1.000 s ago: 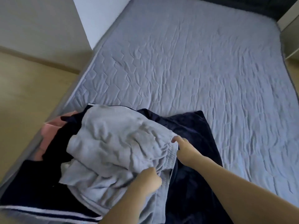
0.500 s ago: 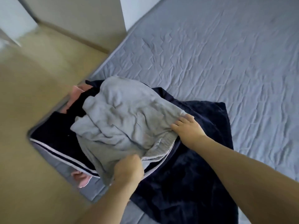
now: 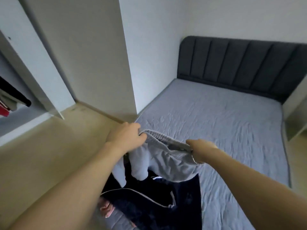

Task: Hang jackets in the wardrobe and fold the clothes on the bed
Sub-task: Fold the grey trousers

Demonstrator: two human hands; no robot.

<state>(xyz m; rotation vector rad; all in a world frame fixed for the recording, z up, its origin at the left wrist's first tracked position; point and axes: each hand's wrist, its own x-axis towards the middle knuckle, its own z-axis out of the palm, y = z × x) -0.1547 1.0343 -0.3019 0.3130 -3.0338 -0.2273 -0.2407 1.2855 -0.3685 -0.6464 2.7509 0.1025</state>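
The task looks to be at an early stage. In the open wardrobe (image 3: 11, 100) at far left some clothes already hang. The left hand (image 3: 126, 136) and the right hand (image 3: 201, 147) each pinch the waistband of grey sweatpants (image 3: 166, 156), held up above the near left corner of the bed (image 3: 224, 123). Under them a dark garment pile (image 3: 149, 201) and something pink (image 3: 106, 208) lie unfolded. The bed has a wrinkled grey cover and a dark headboard (image 3: 240, 63); the floor (image 3: 41, 155) is pale wood.

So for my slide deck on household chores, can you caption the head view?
Both hands, left hand and right hand, hold grey sweatpants by the waistband above dark clothes on the bed.
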